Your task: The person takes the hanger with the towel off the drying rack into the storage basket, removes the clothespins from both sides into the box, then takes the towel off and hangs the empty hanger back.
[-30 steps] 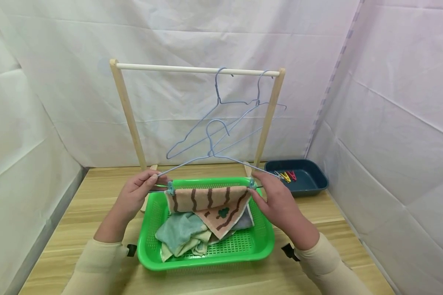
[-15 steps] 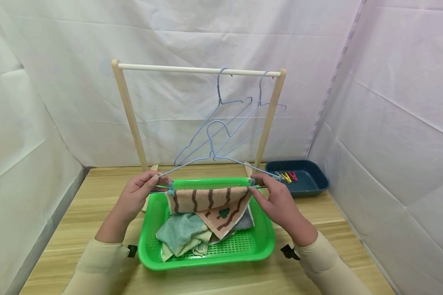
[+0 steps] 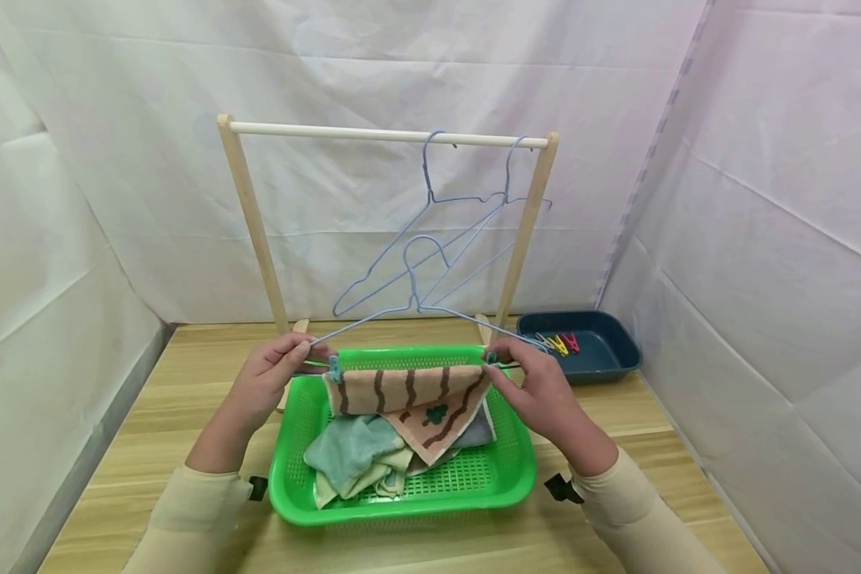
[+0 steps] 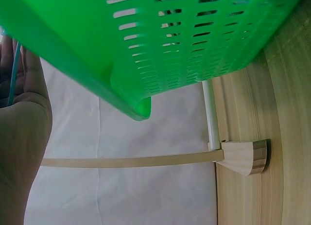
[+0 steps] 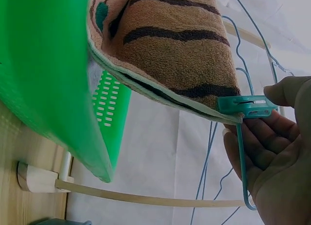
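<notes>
A peach towel (image 3: pixel 395 391) with brown wavy stripes is folded over the lower bar of a blue wire hanger (image 3: pixel 362 317). My left hand (image 3: pixel 261 375) pinches the hanger's left end. A blue-green clothespin (image 3: pixel 335 368) clips the towel's left end to the bar. At the right end, my right hand (image 3: pixel 538 387) has thumb and fingers on a second clothespin (image 5: pixel 245 106), which sits over the towel's corner and the bar. Below is a green basket (image 3: pixel 402 518) holding a blue-green cloth (image 3: pixel 351 450), a cream one and a grey one.
Behind the basket stands a wooden rack with a white rod (image 3: pixel 330 131). Two blue hangers (image 3: pixel 380 259) hang at the rod's right part. A dark blue tray (image 3: pixel 603 351) at the back right holds several colored clothespins (image 3: pixel 560 344). White cloth walls surround the wooden table (image 3: pixel 143 446).
The hangers on the rod sway slightly. My right fingers have closed in a little over the right clothespin; the left hand, held hanger and towel stay nearly still.
</notes>
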`<action>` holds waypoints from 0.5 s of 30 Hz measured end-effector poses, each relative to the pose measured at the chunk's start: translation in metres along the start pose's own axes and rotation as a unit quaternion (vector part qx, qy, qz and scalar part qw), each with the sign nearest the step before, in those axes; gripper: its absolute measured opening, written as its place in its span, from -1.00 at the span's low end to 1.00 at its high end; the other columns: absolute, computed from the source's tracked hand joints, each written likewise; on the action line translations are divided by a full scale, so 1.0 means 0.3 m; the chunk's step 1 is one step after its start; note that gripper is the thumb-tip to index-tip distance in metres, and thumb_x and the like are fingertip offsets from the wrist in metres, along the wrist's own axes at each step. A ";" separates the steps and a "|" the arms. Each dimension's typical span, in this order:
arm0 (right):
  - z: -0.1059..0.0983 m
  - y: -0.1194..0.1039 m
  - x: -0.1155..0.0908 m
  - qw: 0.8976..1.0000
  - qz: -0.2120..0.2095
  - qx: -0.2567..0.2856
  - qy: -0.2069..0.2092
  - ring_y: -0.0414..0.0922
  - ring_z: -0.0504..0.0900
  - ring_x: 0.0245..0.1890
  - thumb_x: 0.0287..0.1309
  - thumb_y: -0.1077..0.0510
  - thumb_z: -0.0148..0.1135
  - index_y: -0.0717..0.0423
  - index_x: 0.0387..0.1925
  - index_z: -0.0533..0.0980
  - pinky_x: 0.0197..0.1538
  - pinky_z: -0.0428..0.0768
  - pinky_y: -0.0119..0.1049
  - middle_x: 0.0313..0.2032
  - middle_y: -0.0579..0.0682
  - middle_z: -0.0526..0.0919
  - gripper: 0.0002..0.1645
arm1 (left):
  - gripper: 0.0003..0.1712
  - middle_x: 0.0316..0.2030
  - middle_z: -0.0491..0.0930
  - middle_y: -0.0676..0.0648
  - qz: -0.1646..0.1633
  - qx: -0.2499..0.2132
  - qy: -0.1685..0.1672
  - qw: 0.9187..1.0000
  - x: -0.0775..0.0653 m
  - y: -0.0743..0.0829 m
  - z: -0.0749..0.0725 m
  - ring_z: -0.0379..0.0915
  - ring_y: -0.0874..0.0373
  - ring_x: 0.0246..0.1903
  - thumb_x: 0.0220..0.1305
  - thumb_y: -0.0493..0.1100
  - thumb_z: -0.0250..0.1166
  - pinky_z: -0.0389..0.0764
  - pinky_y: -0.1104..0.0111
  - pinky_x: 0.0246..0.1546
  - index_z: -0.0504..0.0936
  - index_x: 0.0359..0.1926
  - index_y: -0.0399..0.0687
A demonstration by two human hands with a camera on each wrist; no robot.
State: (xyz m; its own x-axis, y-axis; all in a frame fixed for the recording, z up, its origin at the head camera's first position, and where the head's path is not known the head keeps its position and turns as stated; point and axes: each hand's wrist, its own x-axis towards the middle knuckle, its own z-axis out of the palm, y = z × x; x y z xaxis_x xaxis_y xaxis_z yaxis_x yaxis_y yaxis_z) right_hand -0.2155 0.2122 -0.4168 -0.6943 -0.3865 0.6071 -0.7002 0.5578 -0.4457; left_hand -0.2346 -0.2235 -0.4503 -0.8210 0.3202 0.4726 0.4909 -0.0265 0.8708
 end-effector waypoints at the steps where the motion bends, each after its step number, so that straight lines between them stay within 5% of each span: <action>1: 0.000 0.000 0.000 1.000 -0.001 0.001 0.001 -0.11 0.77 -0.05 0.41 0.32 0.50 0.08 0.01 0.68 -0.06 0.78 0.05 -0.08 -0.11 0.78 -0.78 | -0.64 0.01 0.84 -0.02 0.000 -0.001 0.000 1.000 0.000 0.000 0.000 0.80 0.14 0.00 0.79 -0.37 -0.05 0.82 0.24 0.04 0.65 0.13 -0.54; 15: 0.009 0.001 -0.002 1.000 0.009 0.006 0.015 -0.18 0.77 -0.09 0.41 0.34 0.49 -0.05 -0.04 0.73 -0.18 0.77 0.02 -0.11 -0.16 0.81 -0.76 | -0.65 -0.01 0.84 -0.03 -0.006 0.005 0.004 1.000 -0.002 -0.004 0.004 0.79 0.15 0.00 0.79 -0.35 -0.03 0.82 0.30 0.01 0.65 0.12 -0.53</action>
State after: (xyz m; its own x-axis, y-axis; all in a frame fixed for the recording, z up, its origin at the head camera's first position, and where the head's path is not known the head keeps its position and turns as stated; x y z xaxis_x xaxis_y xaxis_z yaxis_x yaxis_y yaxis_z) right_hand -0.2158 0.2106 -0.4191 -0.7021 -0.3537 0.6180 -0.6891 0.5561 -0.4647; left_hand -0.2344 -0.2226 -0.4518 -0.8294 0.3121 0.4634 0.4839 -0.0131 0.8750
